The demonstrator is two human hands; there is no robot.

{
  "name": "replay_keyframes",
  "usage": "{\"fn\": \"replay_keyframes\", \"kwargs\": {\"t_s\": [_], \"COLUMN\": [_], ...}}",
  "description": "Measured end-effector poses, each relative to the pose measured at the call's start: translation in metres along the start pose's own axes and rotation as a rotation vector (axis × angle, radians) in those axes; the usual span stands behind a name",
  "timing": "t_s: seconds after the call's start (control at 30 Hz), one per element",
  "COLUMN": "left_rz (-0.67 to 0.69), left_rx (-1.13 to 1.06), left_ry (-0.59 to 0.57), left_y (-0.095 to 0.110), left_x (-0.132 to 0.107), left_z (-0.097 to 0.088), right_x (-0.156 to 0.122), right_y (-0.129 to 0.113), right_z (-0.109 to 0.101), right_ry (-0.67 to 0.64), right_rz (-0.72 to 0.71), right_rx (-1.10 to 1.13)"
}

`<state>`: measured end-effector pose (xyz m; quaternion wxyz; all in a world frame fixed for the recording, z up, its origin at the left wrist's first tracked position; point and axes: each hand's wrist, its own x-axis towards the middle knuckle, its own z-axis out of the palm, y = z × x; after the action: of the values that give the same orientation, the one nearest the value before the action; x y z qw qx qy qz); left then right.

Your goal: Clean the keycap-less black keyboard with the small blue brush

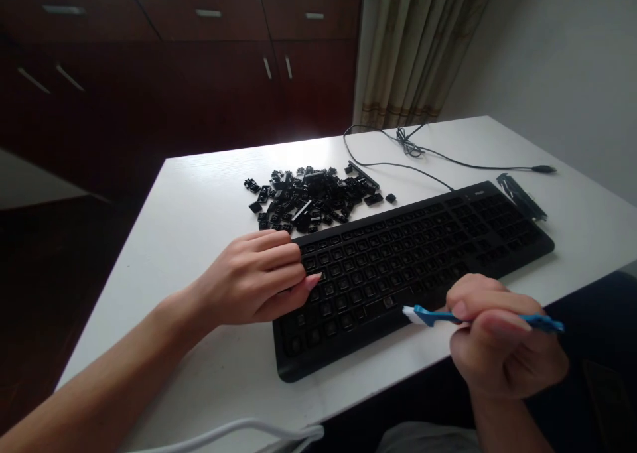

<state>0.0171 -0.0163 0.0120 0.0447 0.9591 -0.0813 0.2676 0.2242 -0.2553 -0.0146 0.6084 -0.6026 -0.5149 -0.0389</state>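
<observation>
Black plastic keyboard [413, 267] lies slantwise on the white tabletop [199, 201], its keycaps off so the bare switch wells show in rows. The left hand [253, 280] rests flat and loosely open on the keyboard's left end, fingers [283, 267] stretched along the upper rows, pressing down rather than gripping anything. The right hand [502, 347] is closed around a thin blue brush [478, 318], thumb and forefinger pinching the handle near its middle; the white bristle tip [409, 314] sits just over the keyboard's front edge near the bottom row, though I cannot tell whether it touches.

A heap of loose keycaps [311, 199] lies behind the keyboard's left end, near it but apart. The cable [413, 151] curls away across the far tabletop to a plug [543, 169]. A long black strip [521, 196] lies just off the keyboard's far right corner.

By its look the brush is light and stiff in the handle, soft at the bristles, so a pencil-like pinch close to the head would likely give the most control. The keyboard looks light and rigid and might slide on the smooth tabletop unless it is held flat at one end, as it is now. The exposed switch parts look small and probably fragile, so a light touch seems wise. The keycaps are tiny, light and easily scattered
</observation>
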Motion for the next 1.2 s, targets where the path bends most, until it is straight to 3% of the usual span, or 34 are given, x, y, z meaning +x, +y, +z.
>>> {"fn": "replay_keyframes", "kwargs": {"t_s": [0.07, 0.13, 0.37, 0.53, 0.8, 1.2], "left_rz": [0.004, 0.004, 0.008, 0.011, 0.011, 0.007], "left_rx": [0.003, 0.007, -0.015, -0.031, -0.046, -0.053], "left_ry": [-0.001, -0.001, 0.004, 0.000, 0.000, -0.008], "left_y": [0.000, 0.000, 0.001, 0.001, 0.000, 0.000], "left_x": [0.000, 0.001, 0.002, 0.001, 0.001, 0.001], "left_z": [0.000, 0.000, -0.002, -0.001, -0.001, -0.001], "right_x": [0.003, 0.009, 0.012, 0.012, 0.023, 0.026], "right_y": [0.000, 0.000, 0.002, 0.001, -0.003, -0.003], "right_z": [0.001, 0.004, 0.009, 0.009, 0.012, 0.013], "right_ry": [0.050, 0.003, -0.240, -0.326, -0.403, -0.516], "right_rz": [-0.109, -0.142, -0.009, 0.095, -0.010, -0.023], "right_rx": [0.044, 0.112, 0.283, 0.243, 0.103, 0.037]}}
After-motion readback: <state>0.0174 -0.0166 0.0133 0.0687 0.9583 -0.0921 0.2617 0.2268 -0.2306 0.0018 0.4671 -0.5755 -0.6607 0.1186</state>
